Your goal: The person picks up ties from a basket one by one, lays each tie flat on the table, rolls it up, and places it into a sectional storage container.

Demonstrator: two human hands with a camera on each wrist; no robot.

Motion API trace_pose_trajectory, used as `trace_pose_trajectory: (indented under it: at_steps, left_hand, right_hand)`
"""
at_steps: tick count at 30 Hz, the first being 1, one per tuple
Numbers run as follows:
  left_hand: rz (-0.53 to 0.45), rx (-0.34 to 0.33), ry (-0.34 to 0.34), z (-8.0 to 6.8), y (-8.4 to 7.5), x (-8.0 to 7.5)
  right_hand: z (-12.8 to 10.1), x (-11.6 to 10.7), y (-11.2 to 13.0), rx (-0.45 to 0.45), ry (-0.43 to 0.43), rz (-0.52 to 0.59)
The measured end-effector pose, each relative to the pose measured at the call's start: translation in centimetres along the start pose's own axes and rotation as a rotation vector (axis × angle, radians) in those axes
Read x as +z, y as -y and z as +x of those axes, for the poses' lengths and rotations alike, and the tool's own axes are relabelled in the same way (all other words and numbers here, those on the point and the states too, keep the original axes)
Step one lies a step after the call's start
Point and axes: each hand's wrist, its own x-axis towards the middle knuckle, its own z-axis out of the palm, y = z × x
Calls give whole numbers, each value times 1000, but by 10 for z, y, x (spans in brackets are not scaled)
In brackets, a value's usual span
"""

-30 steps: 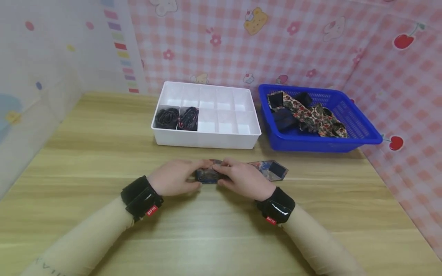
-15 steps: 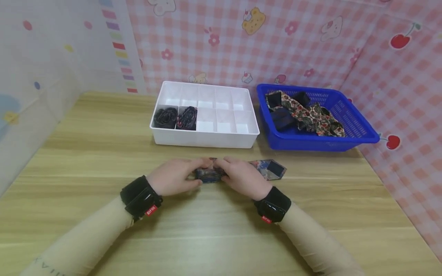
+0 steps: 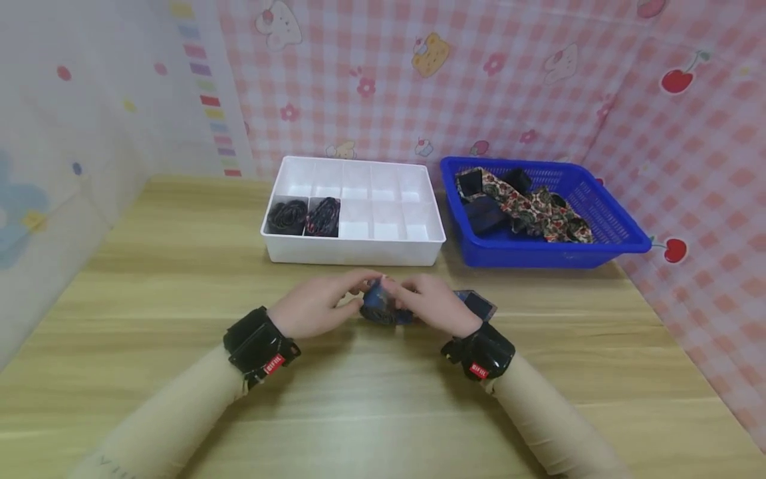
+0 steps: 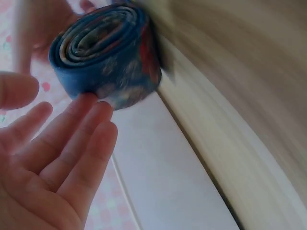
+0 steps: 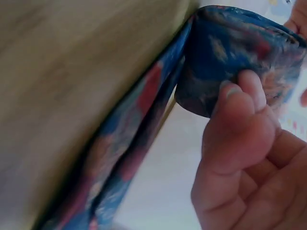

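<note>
**Third tie nearly rolled**

Lifted off the wooden table [image 3: 179,279] since a second ago, the blue patterned rolled fabric tie [image 3: 380,307] sits between both hands. Left hand [image 3: 317,307] touches it with straight fingers; right hand [image 3: 435,306] pinches it. Its tail [image 3: 475,304] remains unrolled. Two rolls fill the white compartment tray [image 3: 353,249]; more ties wait in the blue plastic basket [image 3: 598,243].

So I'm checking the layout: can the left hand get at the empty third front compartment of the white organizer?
Probably yes: nothing stands between the left hand and the white organizer; its fingers only touch the rolled tie.
</note>
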Motion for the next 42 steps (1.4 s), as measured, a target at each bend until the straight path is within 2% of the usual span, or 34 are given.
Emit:
trace_pose_trajectory:
  at_steps: [5,8,11,15,18,22,25,31,36,38,42]
  left_hand:
    - [-63,27,24,12,-6,10]
    - [-88,39,37,15,-9,15]
    - [-96,56,26,18,-13,18]
    - [-21,63,1,21,-13,23]
    - [75,75,20,24,-12,29]
    - [145,92,55,28,-9,34]
    - [169,94,47,31,-8,36]
    - [241,92,29,48,-10,39]
    - [282,65,94,64,-9,44]
    - [290,44,113,67,-7,46]
    - [297,53,121,66,-2,47]
  right_hand:
    - [-2,-3,-15,112,47,95]
    - [-1,-7,-22,151,97,158]
    - [0,-12,-29,174,128,175]
    - [0,-18,-36,210,157,129]
    - [0,-21,-41,238,171,86]
    - [1,-24,-42,204,110,-19]
    - [2,-25,-40,144,49,-88]
    - [2,-24,-39,92,29,-91]
    - [3,-23,-39,81,57,-86]
    - [3,-26,-41,81,30,-96]
    - [5,-28,-47,53,-23,-126]
